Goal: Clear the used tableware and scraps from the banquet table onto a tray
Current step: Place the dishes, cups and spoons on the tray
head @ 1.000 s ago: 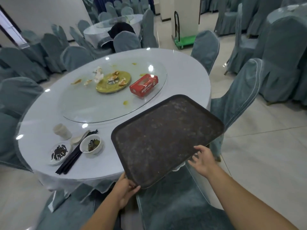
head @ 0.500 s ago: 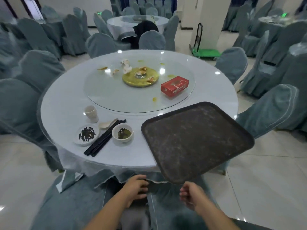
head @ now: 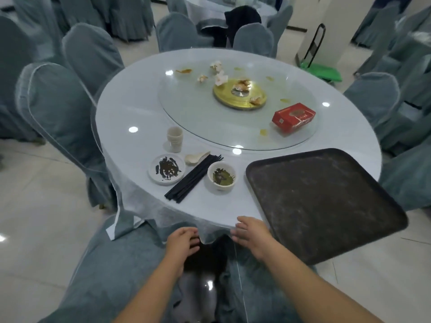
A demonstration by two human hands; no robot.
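A dark brown tray (head: 324, 201) lies on the near right of the round white table (head: 130, 145), hanging over its edge. Left of the tray stand a white bowl (head: 221, 176) with green dregs, a bundle of black chopsticks (head: 192, 179), a white spoon (head: 197, 157), a small plate (head: 166, 169) with dark scraps and stacked cups (head: 175, 139). Food scraps (head: 219, 76) lie on the glass turntable (head: 203, 115) around a gold disc (head: 240, 94). My left hand (head: 182, 242) and my right hand (head: 251, 234) hover below the table edge, fingers relaxed, holding nothing.
A red tissue box (head: 293, 117) sits on the turntable's right side. Grey-covered chairs ring the table, one (head: 58, 94) at the left and one (head: 130, 276) right under my arms. A green trolley (head: 321, 71) stands at the back right.
The tray has come to rest on the table's edge and both hands have let go of it. The view has shifted right and tipped down, so the table sits more to the centre.
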